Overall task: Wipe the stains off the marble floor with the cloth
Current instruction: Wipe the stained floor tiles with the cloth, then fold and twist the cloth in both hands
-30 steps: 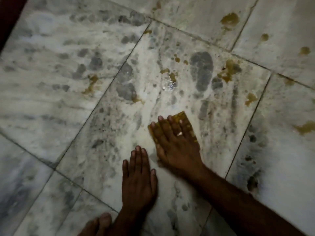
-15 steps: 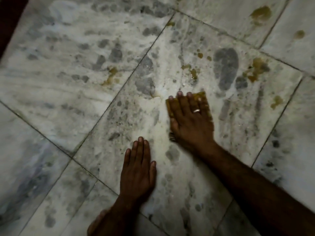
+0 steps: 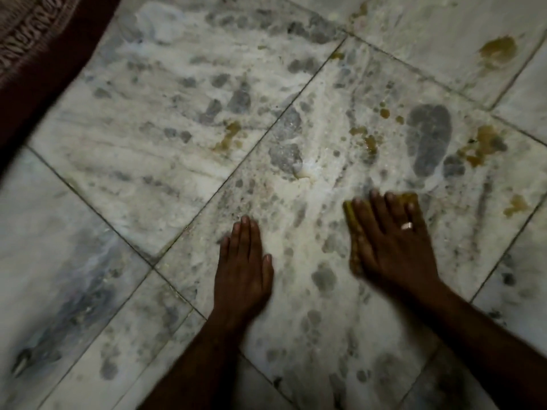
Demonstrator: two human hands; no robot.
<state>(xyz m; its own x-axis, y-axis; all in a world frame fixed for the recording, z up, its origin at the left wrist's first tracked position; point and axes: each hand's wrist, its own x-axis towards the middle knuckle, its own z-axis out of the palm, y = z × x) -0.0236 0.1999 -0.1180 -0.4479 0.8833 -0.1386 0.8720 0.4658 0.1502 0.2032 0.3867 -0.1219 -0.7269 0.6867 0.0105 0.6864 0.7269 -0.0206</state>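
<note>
Two hands lie flat on the marble floor (image 3: 165, 161). The right hand (image 3: 390, 247), one ring (image 3: 406, 226) on a finger, presses one yellowish cloth (image 3: 353, 223) down with its grip spread, pinching nothing. The left hand (image 3: 244, 269) rests beside it, fingers together. About eight brown stains (image 3: 482, 146) dot the tiles beyond the cloth. One dark red rug (image 3: 32, 54) covers the floor's far-left corner.

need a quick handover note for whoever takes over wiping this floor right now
Right hand: flat on the yellow cloth, pressing it to the marble floor.
Left hand: flat on the floor, empty, bracing.
Done: cannot tell; tile around the hands looks smeared.
Left: brown stains ahead of the cloth, to its right and, far right, and on the left tile.
</note>
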